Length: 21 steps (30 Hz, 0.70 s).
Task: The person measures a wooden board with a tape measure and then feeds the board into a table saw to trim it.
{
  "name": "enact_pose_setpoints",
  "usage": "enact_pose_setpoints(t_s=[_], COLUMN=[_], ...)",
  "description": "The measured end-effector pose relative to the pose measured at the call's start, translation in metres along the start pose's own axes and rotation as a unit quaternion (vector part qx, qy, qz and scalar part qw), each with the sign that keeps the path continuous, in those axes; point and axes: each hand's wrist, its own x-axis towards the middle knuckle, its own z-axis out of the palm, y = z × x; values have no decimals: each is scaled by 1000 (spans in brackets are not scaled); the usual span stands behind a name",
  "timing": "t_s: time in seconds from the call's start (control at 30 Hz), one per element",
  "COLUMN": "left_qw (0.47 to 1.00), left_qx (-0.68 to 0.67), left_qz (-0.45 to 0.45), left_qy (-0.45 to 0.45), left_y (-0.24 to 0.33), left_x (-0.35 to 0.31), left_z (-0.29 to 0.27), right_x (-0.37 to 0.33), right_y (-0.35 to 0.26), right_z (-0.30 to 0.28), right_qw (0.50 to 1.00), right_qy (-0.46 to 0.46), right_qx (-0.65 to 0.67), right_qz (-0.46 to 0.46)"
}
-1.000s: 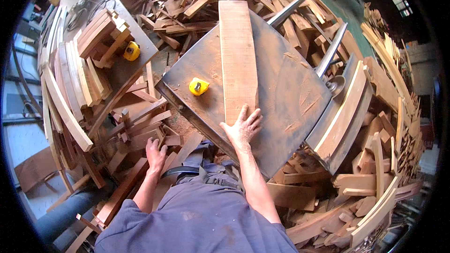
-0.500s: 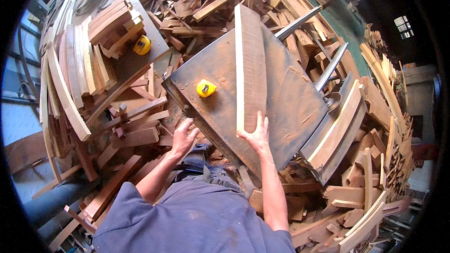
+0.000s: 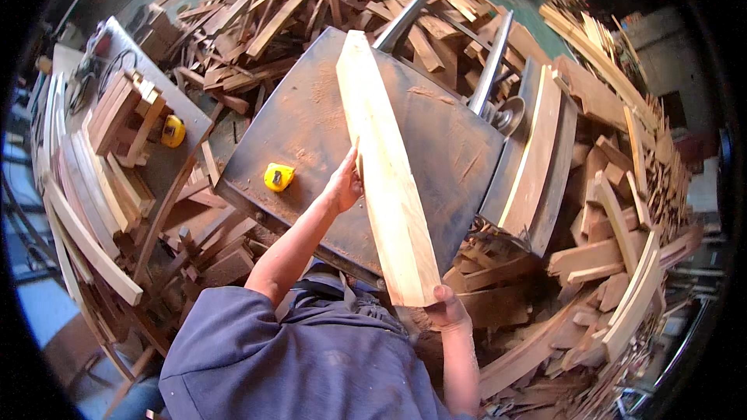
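A long, pale wooden board slants over the metal machine table, its near end reaching past the table's front edge. My right hand grips that near end at its right corner, thumb on top. Against the board's left side, around mid-length, lies my left hand; its fingers go partly out of sight beneath the wood. To the left of that hand a yellow tape measure rests on the table, which is dusted with reddish sawdust.
A side bench at the left bears stacked wood blocks and a second yellow tape measure. Offcuts are heaped behind the table and on the right. Two metal rails stick out from its far edge, near a round metal wheel.
The board has been turned, now showing a pale face, and its near end has come toward me. My left hand has moved onto its side; my right has shifted to its near end.
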Motion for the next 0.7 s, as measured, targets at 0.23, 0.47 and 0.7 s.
enact_pose_setpoints(t_s=[0.23,0.47,0.7], left_qw=[1000,987,925], left_qx=[17,143,366], left_qz=[3,28,1], left_qy=[14,63,98], left_y=[-11,-55,-98], left_x=[-2,11,25], left_z=[27,22,85], right_x=[-23,-48,-51], right_y=[51,53,65], right_z=[-44,-47,-56], right_qw=[993,940,836], right_qy=[73,226,448], right_qx=[64,-219,-315], right_qz=[-60,-130,14])
